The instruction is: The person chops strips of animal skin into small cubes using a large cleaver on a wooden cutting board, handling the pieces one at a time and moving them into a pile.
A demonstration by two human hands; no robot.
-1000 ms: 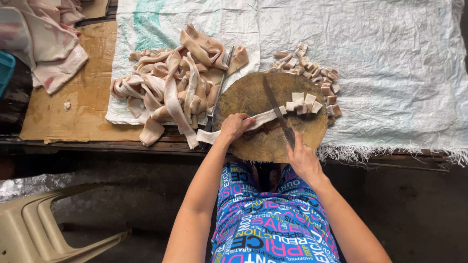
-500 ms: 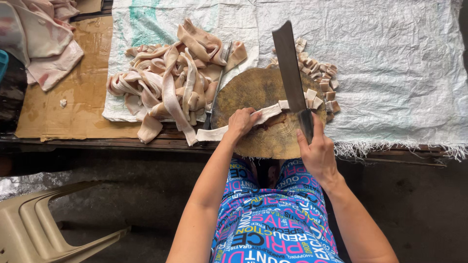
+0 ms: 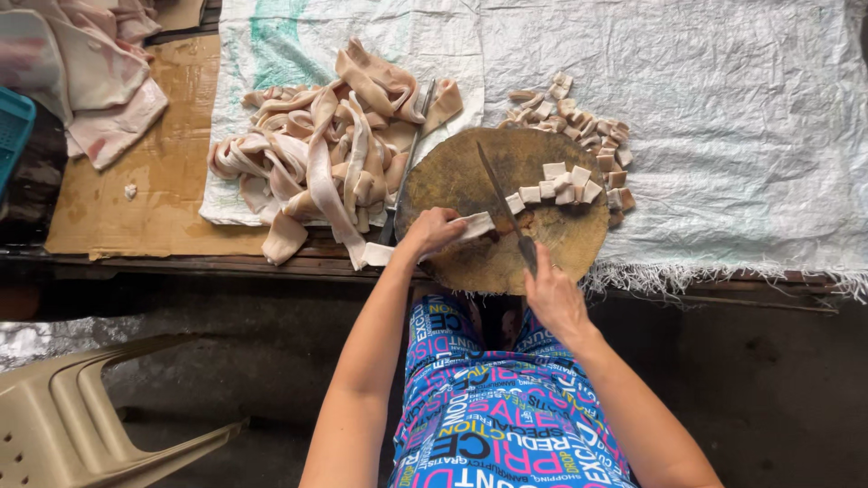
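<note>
My left hand (image 3: 432, 230) presses a pale strip of pork skin (image 3: 472, 226) flat on a round wooden chopping block (image 3: 461, 181). My right hand (image 3: 553, 298) grips the handle of a cleaver (image 3: 504, 201), whose blade is down on the block, edge against the end of the strip. Just right of the blade lies a row of cut square pieces (image 3: 565, 185). A heap of long uncut strips (image 3: 330, 163) lies left of the block, one strip trailing under my left hand.
More cut pieces (image 3: 579, 122) are piled behind the block on a white woven sheet (image 3: 723, 117). A second knife (image 3: 407, 167) lies beside the block. Brown cardboard (image 3: 136, 199), cloths (image 3: 99, 81) and a blue basket (image 3: 14, 136) are at left. A beige plastic chair (image 3: 63, 425) stands lower left.
Half a second ago the cleaver was raised with its blade up; now it has come down onto the strip on the block. My left hand has kept hold of the strip.
</note>
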